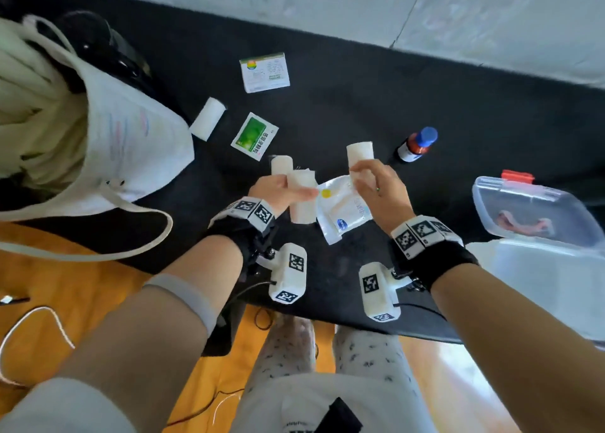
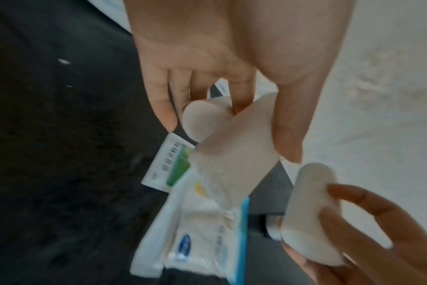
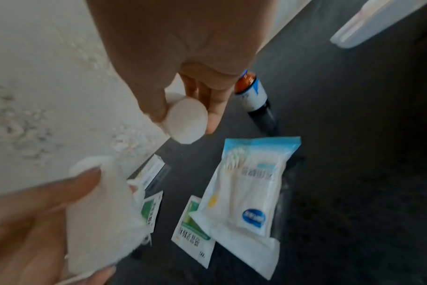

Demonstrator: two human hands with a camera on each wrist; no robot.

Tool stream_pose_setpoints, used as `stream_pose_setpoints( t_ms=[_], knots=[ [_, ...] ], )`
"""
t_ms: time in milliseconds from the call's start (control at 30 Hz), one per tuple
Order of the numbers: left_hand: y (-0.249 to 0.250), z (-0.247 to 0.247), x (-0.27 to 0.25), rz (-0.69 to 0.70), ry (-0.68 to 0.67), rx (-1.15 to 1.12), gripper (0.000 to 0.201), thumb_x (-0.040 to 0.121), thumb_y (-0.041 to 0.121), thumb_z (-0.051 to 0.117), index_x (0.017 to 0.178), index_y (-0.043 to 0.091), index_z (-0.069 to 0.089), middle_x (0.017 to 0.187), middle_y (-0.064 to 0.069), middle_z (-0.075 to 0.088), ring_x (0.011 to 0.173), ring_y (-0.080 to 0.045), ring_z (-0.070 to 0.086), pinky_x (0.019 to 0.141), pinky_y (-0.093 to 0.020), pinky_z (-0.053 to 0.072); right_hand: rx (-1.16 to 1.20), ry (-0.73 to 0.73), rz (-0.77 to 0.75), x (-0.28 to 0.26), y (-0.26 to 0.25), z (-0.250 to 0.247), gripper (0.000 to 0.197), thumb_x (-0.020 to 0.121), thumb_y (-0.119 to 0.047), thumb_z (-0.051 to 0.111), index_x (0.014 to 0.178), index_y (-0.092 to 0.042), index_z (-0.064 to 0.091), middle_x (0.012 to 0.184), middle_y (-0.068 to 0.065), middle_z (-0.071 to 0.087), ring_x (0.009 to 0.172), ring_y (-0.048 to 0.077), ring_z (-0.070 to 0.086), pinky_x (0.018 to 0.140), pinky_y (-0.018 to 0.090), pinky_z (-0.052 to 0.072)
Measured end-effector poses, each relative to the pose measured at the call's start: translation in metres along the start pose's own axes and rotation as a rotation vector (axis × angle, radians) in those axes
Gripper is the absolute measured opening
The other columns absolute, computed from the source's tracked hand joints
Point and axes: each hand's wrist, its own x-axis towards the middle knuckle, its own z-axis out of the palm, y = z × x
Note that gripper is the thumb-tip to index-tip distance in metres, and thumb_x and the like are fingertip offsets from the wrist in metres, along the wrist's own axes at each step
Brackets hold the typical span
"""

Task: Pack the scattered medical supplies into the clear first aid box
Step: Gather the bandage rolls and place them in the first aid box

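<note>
The left hand (image 1: pixel 273 188) is gripping two gauze rolls (image 1: pixel 302 200) in curled fingers; the right hand (image 1: pixel 376 187) is pinching a third roll (image 1: pixel 360 152); only the head view is showing the open clear box (image 1: pixel 537 216) at the counter's right; the right wrist view is revealing the swab packet (image 3: pixel 246 185) lying flat.
</note>
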Motion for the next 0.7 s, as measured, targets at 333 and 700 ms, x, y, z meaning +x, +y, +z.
stream_pose_setpoints(
  t_ms=[333, 700],
  knots=[
    [0.071, 0.127, -0.038, 0.213, -0.181, -0.042, 0.025, 0.076, 0.031, 0.072, 0.096, 0.019, 0.065, 0.080, 0.007, 0.060, 0.082, -0.011, 0.055, 0.078, -0.030, 0.047, 0.313, 0.279, 0.091, -0.072, 0.075, -0.089, 0.077, 0.080, 0.003, 0.058, 0.141, -0.021, 0.018, 0.104, -0.004, 0.045, 0.088, 0.005, 0.051, 0.073, 0.016, 0.050],
    [0.111, 0.288, -0.067, 0.253, -0.161, -0.150, 0.020, 0.075, 0.026, 0.073, 0.092, 0.022, 0.065, 0.081, 0.014, 0.063, 0.076, 0.002, 0.058, 0.066, -0.016, 0.044, 0.230, 0.371, 0.228, -0.135, 0.197, -0.207, 0.057, 0.073, -0.018, 0.070, 0.122, -0.020, 0.042, 0.104, -0.008, 0.052, 0.097, 0.020, 0.055, 0.087, 0.037, 0.048]
  ],
)
